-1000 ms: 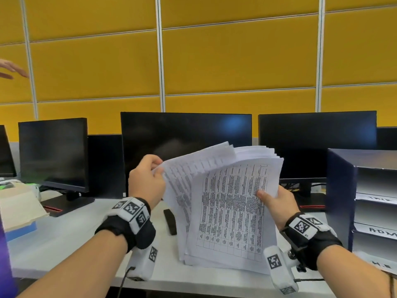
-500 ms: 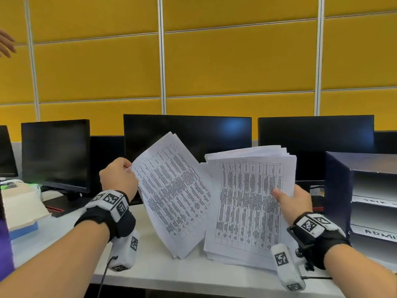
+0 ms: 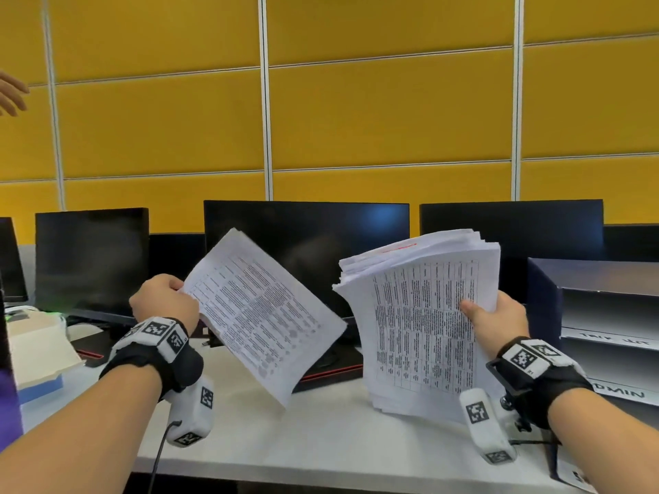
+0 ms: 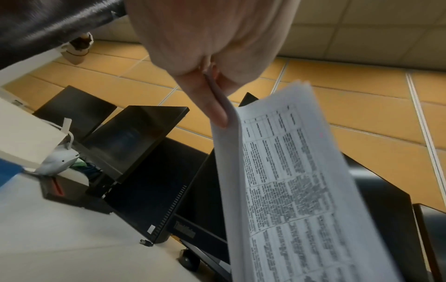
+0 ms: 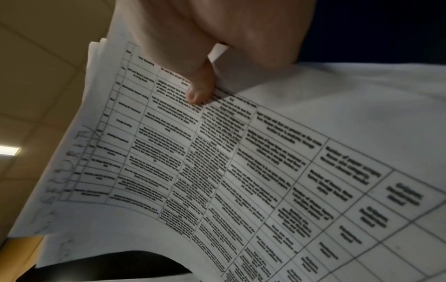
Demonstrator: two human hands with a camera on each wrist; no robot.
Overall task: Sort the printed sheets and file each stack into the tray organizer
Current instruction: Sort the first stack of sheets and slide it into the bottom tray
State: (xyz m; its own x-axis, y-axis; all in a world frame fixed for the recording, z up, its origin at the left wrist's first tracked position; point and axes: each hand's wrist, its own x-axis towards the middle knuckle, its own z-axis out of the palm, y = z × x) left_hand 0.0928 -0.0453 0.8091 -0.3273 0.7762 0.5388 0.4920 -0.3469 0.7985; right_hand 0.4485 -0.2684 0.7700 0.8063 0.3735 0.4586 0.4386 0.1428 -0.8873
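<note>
My left hand (image 3: 165,303) pinches the upper left corner of a thin set of printed sheets (image 3: 262,313), tilted and held above the desk; the left wrist view shows thumb and finger clamped on that set's (image 4: 284,190) edge. My right hand (image 3: 494,315) grips a thick stack of printed sheets (image 3: 420,322) by its right edge, thumb on the front page. In the right wrist view that stack's (image 5: 217,162) top page has "SECURITY" handwritten along its margin. The dark tray organizer (image 3: 545,301) with labelled shelves stands at the right.
A row of black monitors (image 3: 306,240) lines the back of the white desk (image 3: 321,433). A white box (image 3: 39,351) on something blue sits at the left. Another person's hand (image 3: 10,94) shows at the far left edge. Yellow wall panels rise behind.
My left hand has pulled the thin set of sheets away to the left, out of the thick stack. The right hand has shifted the stack slightly right; a gap now separates them.
</note>
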